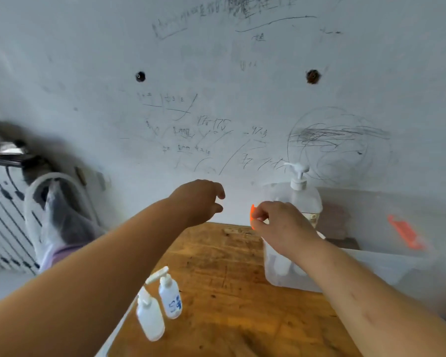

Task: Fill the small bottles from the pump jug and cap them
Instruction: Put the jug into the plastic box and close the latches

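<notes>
Fingers (262, 214) of right hand (283, 225) pinching orange piece (253, 210), pump jug (307, 199) just behind

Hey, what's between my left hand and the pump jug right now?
In the head view, your right hand, pinching an orange piece, lies between the left hand and the pump jug.

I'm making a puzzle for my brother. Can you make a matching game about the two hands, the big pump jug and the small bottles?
Things:
1 left hand
2 right hand
3 pump jug
4 small bottles

States:
A near the left edge of the wooden table
B pinches an orange piece
C holds nothing
D at the back, near the wall

Pairs: 1-C, 2-B, 3-D, 4-A
</notes>
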`<state>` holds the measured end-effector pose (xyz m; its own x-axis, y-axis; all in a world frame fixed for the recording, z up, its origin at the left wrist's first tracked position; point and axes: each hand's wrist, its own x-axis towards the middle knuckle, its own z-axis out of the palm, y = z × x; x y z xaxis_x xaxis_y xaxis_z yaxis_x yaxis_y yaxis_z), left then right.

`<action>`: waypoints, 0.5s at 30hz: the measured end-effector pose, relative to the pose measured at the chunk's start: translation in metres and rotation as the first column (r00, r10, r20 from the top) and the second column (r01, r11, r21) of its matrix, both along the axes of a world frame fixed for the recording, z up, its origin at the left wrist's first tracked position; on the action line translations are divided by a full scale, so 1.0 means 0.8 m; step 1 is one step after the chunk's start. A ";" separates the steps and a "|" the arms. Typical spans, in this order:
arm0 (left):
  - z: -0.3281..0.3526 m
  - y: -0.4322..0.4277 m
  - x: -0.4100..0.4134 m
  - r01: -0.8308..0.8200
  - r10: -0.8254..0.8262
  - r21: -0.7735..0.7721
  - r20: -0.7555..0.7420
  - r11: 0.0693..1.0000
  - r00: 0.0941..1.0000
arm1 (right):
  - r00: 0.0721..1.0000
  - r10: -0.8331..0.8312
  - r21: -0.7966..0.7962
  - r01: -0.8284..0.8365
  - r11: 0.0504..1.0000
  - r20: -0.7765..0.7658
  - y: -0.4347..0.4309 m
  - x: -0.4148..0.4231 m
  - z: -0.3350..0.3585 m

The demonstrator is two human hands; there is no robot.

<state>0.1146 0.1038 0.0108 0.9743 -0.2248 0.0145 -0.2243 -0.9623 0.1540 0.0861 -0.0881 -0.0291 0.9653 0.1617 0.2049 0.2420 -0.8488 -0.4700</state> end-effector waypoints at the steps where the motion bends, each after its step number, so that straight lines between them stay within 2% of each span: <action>1: -0.001 0.016 -0.009 -0.025 0.025 0.022 -0.022 0.999 0.999 | 0.999 0.040 -0.002 -0.040 0.999 -0.023 0.014 -0.004 -0.002; 6: -0.016 0.076 -0.055 -0.140 0.156 0.115 -0.147 0.983 0.977 | 0.959 0.254 -0.035 -0.260 0.965 -0.125 0.082 -0.025 -0.018; 10: -0.035 0.113 -0.077 -0.251 0.276 0.121 -0.273 0.960 0.922 | 0.905 0.383 -0.100 -0.405 0.909 -0.184 0.133 -0.041 -0.034; 13: -0.041 0.128 -0.094 -0.284 0.275 0.050 -0.457 0.957 0.846 | 0.878 0.437 -0.148 -0.467 0.872 -0.192 0.166 -0.051 -0.045; 15: -0.047 0.128 -0.105 -0.242 0.247 0.077 -0.504 0.967 0.827 | 0.881 0.426 -0.175 -0.461 0.870 -0.205 0.182 -0.054 -0.054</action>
